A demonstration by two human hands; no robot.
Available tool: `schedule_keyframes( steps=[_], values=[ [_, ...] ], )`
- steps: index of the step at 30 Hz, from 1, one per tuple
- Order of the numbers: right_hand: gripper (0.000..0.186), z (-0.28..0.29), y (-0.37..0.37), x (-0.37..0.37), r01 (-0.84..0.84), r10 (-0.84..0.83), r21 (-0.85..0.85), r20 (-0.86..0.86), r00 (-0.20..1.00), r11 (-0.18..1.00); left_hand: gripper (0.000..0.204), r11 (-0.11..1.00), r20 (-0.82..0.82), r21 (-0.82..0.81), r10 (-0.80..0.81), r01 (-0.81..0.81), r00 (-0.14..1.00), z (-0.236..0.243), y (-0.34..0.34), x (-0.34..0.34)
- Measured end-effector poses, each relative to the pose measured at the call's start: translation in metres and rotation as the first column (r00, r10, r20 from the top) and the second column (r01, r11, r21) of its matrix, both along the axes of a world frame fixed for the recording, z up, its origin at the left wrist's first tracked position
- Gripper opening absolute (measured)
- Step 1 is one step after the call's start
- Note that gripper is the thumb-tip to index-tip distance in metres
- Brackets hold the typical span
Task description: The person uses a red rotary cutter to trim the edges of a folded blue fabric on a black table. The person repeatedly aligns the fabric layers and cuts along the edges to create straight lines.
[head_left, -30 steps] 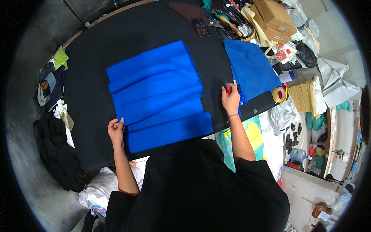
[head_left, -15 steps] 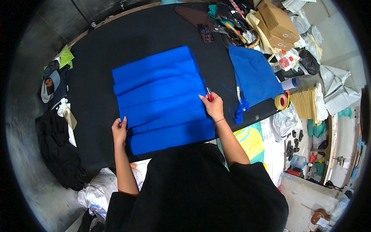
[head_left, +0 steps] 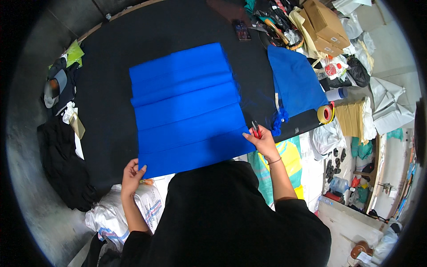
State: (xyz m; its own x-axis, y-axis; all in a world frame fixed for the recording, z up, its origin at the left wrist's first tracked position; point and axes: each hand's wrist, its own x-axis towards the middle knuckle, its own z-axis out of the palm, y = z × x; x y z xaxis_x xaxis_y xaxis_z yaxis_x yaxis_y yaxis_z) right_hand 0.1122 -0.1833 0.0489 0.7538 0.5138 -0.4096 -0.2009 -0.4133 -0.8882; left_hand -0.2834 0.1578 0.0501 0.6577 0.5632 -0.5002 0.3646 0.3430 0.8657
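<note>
A stack of bright blue fabric panels (head_left: pixel 187 111) lies in overlapping layers across the black-topped table, its right edge frayed. The layer nearest me reaches the table's near edge. My left hand (head_left: pixel 131 176) pinches this layer's near left corner between thumb and fingers. At its right corner, my right hand (head_left: pixel 263 143) grips the cloth with the thumb on top. Small red-handled thread snips (head_left: pixel 256 130) are tucked in that same right hand, metal tips pointing away from me.
To the right lie darker blue cloth (head_left: pixel 297 82), a tangle of blue threads (head_left: pixel 279 122) and a tape roll (head_left: pixel 325 114). A phone (head_left: pixel 242 30) rests on the far side. Cardboard boxes (head_left: pixel 327 24) stand far right. A cap (head_left: pixel 55 86) and black cloth (head_left: pixel 64 164) line the left edge.
Both hands have moved nearer to my body, drawing the near fabric layer toward me and spreading it flatter. The snips have come along in the right hand.
</note>
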Motion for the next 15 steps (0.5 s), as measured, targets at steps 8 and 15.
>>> schedule_keyframes(
  steps=[8,15],
  values=[
    [0.036,-0.065,-0.017,-0.020,-0.038,0.057,-0.179,0.108,0.993,0.983,0.021,0.932,-0.411,0.312,-0.043,0.185,0.910,-0.050,-0.019,-0.010],
    [0.033,-0.070,0.023,0.016,0.118,-0.110,0.008,0.428,0.897,0.993,0.031,0.541,-0.192,0.829,0.039,0.141,0.981,-0.017,-0.034,0.085]
  ],
)
